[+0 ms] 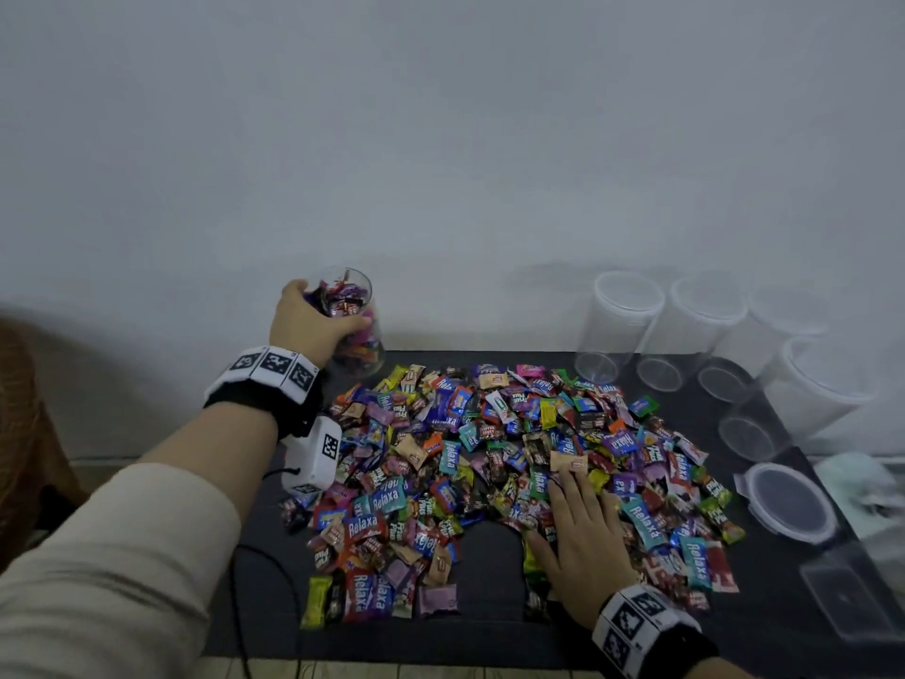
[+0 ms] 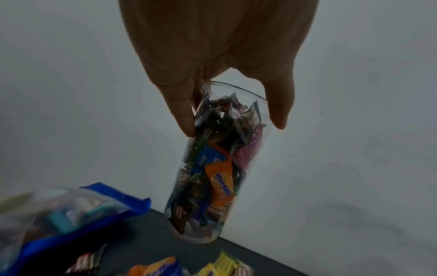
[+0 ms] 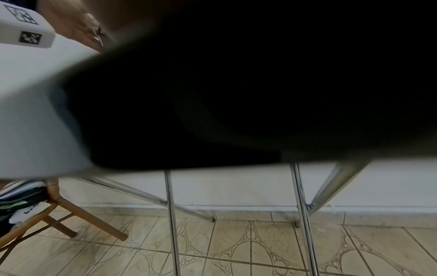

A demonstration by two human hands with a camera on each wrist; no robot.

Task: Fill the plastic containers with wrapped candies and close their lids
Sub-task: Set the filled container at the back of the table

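Note:
A clear round container (image 1: 353,330) full of wrapped candies stands at the table's far left corner, without a lid. My left hand (image 1: 313,322) grips it near the rim; the left wrist view shows the container (image 2: 212,168) with thumb and fingers (image 2: 182,112) curled round its top. A big heap of wrapped candies (image 1: 489,472) covers the dark table (image 1: 489,615). My right hand (image 1: 580,526) lies flat on the heap with straight fingers, holding nothing. The right wrist view is mostly blocked by the dark table edge.
Several empty clear containers (image 1: 622,325) lie on their sides at the far right. A round lid (image 1: 788,502) and a square clear box (image 1: 852,600) sit near the right edge. A wooden chair (image 3: 59,209) and metal table legs (image 3: 171,214) stand below.

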